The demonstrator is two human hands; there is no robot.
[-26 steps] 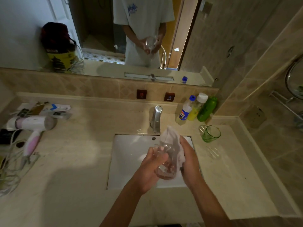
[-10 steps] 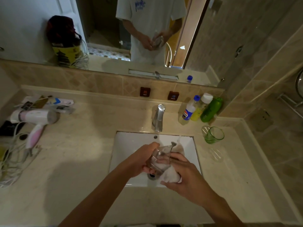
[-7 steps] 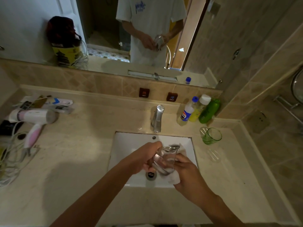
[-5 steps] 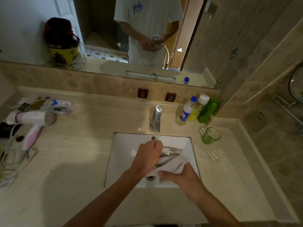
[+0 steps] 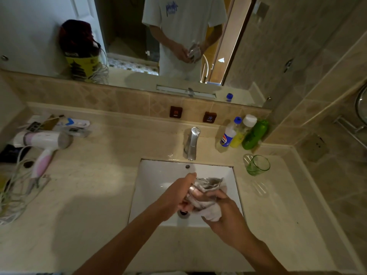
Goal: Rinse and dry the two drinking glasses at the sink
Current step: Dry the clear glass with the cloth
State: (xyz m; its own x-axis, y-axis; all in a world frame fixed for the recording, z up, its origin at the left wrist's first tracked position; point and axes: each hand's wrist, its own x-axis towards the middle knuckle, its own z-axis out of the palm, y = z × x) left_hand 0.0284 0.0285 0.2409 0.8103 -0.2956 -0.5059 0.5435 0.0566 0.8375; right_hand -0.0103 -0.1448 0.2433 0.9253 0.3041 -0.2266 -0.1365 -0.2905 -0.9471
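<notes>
That clear drinking glass (image 5: 206,190) over the white sink (image 5: 156,175) looks wet and slippery, so left hand (image 5: 178,195) fingers stay curled round its wall while right hand (image 5: 222,211) fingers pinch the white cloth (image 5: 212,213) under it.

On the tiled backsplash above the faucet, the left dark plaque (image 5: 175,111) reads "HOT" and the right dark plaque (image 5: 209,117) reads "COLD". The blue-capped bottle (image 5: 228,134) at the counter's back right corner bears a round Pepsi-style logo; its lettering is unreadable. The shirt's blue print in the mirror (image 5: 172,8) is illegible.
</notes>
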